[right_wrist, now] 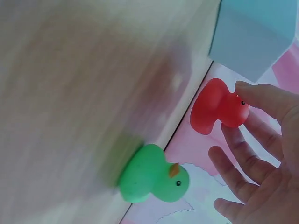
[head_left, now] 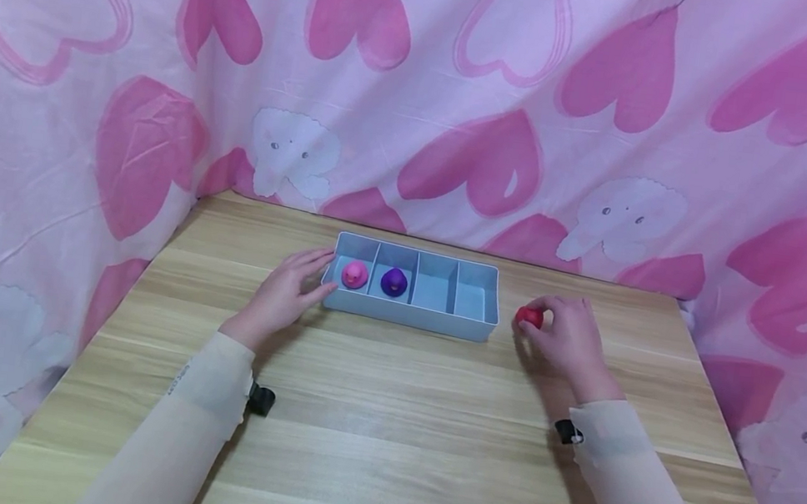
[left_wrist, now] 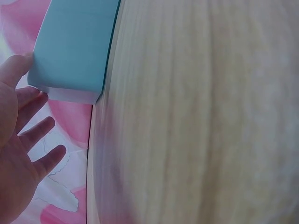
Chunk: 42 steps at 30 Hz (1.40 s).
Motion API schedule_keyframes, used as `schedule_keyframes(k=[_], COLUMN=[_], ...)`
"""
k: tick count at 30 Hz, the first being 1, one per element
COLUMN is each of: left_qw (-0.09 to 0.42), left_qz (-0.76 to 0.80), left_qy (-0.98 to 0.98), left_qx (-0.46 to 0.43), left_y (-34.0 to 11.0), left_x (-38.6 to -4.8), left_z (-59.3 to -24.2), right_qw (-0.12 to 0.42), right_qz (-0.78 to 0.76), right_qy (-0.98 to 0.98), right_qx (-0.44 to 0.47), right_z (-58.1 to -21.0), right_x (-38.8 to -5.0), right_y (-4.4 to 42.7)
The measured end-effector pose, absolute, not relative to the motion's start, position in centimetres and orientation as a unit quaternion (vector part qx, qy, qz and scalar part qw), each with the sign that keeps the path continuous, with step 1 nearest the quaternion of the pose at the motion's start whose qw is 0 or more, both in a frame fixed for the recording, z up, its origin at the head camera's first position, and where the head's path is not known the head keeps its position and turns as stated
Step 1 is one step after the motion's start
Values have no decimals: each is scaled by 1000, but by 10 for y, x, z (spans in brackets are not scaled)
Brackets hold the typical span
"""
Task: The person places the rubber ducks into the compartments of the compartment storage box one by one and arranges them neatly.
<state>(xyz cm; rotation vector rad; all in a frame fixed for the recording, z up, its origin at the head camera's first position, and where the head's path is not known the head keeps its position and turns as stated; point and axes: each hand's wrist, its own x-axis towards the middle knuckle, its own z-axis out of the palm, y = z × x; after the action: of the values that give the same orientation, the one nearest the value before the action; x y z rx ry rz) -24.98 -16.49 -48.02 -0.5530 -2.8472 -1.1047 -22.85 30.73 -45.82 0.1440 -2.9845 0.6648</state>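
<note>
A red toy duck [head_left: 527,316] [right_wrist: 209,106] is pinched by its head between the thumb and fingers of my right hand [head_left: 576,340] [right_wrist: 266,158], right of a blue-grey box [head_left: 407,315] [left_wrist: 74,46] [right_wrist: 254,39]. The duck appears raised off the table in the right wrist view. My left hand [head_left: 285,292] [left_wrist: 21,140] touches the box's left end with thumb and fingertips, its other fingers spread. The box has several compartments in a row: a pink duck [head_left: 354,274] in the leftmost, a purple duck [head_left: 394,283] beside it, the two right ones empty.
A green toy duck [right_wrist: 145,175] stands on the wooden table [head_left: 366,432] near my right hand; in the head view it is hidden. A pink curtain [head_left: 406,109] with hearts hangs behind the table and along both sides.
</note>
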Motion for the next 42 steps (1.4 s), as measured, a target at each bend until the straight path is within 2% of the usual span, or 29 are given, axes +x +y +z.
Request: schedule_keyframes(k=[14,21,42], left_qw=[17,15,22], left_qz=[-352,-354,-355], left_qy=[-918,-918,-916], left_qx=[-179,-178,-187], left_y=[-164,-163,-166], left_x=[-251,-250,-251], left_z=[-480,-479,-479], right_qw=[89,138,147], right_qz=[203,187,208], right_qy=[-973,-967,-954], right_qx=[59,103,162], right_z=[-432,-418,-398], right_x=[-235,-242,-251], right_y=[298,285,240])
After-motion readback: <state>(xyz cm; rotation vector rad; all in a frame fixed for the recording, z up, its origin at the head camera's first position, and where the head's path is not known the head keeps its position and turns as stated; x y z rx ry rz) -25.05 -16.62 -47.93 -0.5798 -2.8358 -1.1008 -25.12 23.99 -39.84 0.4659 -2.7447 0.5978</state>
